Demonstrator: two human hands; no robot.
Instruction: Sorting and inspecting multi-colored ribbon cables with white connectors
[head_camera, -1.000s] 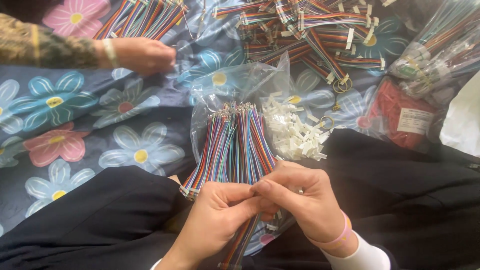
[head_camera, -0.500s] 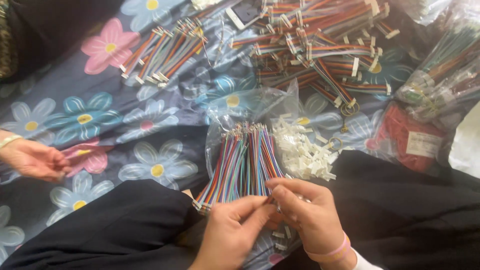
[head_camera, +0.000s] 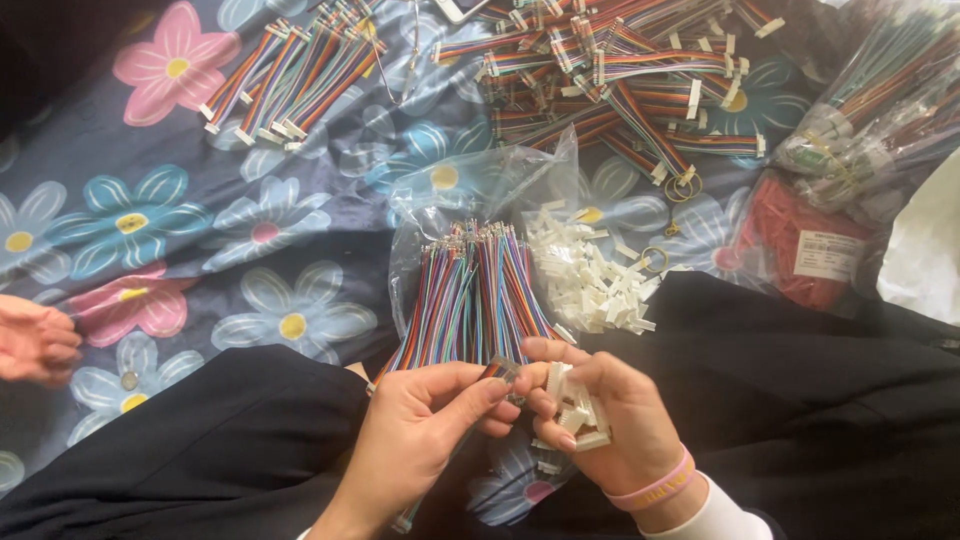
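A: What are the hands doing?
B: The left hand (head_camera: 425, 425) is pinching what looks like a small connector (head_camera: 503, 370) between thumb and forefinger, just below the bundle of wires (head_camera: 470, 295) lying in the lap.
A: And the other?
B: The right hand (head_camera: 600, 410) is curling shut around several white plugs (head_camera: 575, 410), its fingertips touching the left's. More plugs are lying in a heap (head_camera: 590, 280) beside the wires, on the flowered cloth (head_camera: 200, 230)

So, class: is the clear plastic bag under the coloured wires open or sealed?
Open: the clear bag gapes, and the wire bundle lies spilling from its mouth.
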